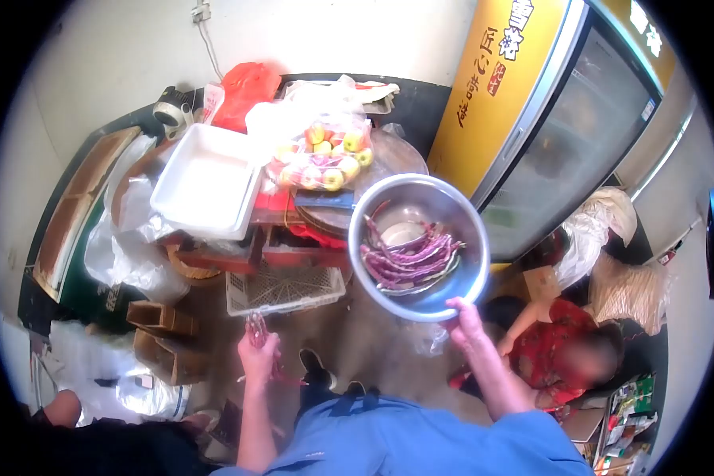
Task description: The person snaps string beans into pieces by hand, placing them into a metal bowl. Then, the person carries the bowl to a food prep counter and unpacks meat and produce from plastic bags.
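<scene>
A wide metal basin is held out at right of centre by my right hand, whose fingers are closed on its near rim. Several long purple string beans lie curved together in the basin, toward its left and lower side. Lower left, my left hand is wrapped round a bunch of similar purple-red string beans. Their ends stick out above and below the fist. A white plastic crate stands just beyond that hand.
On the cluttered table are a white tub and a bag of apples. A yellow fridge with a glass door is at back right. A person in red sits low at right. Another person's dark clothing shows at lower left.
</scene>
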A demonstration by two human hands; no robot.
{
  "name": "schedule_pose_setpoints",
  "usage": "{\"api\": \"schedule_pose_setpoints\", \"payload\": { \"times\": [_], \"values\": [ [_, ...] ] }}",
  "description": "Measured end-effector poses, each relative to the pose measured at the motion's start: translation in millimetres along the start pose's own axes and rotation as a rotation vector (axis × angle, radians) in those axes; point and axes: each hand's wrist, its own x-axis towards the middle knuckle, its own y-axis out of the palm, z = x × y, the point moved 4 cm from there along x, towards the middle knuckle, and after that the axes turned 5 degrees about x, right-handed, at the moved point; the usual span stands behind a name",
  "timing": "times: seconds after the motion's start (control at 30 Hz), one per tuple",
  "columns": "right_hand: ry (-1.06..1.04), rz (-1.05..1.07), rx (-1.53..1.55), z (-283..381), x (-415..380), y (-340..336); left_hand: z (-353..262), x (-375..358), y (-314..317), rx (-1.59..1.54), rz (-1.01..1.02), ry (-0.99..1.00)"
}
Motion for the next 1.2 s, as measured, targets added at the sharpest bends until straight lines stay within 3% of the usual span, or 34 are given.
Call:
{"api": "schedule_pose_setpoints", "payload": {
  "times": [0.33, 0.57, 0.77, 0.9, 1.0, 1.13, 1.2],
  "values": [
    [-0.115, -0.16, 0.057, 61.9, 116.2, 56.4, -88.4, 172.3, 48.8, -0.079, 0.222, 0.239],
    [-0.058, -0.205, 0.139, 72.0, 173.6, 91.2, -144.7, 252.9, 82.2, -0.095, 0.289, 0.225],
    [-0.039, -0.222, 0.053, 88.8, 229.9, 102.2, -171.6, 323.5, 118.1, -0.11, 0.195, 0.271],
    [-0.077, -0.223, -0.053, 100.3, 251.6, 105.3, -176.1, 360.4, 143.9, -0.138, 0.22, 0.18],
    [0.065, -0.006, -0.211, 111.7, 232.2, 111.2, -174.3, 380.7, 163.6, -0.137, 0.204, 0.094],
    [0.174, 0.102, -0.259, 132.4, 218.3, 106.2, -182.1, 382.1, 179.9, -0.283, 0.266, -0.104],
    [0.326, 0.344, -0.464, 134.3, 218.5, 96.0, -185.5, 384.2, 184.5, -0.34, 0.296, -0.106]
  ]
}}
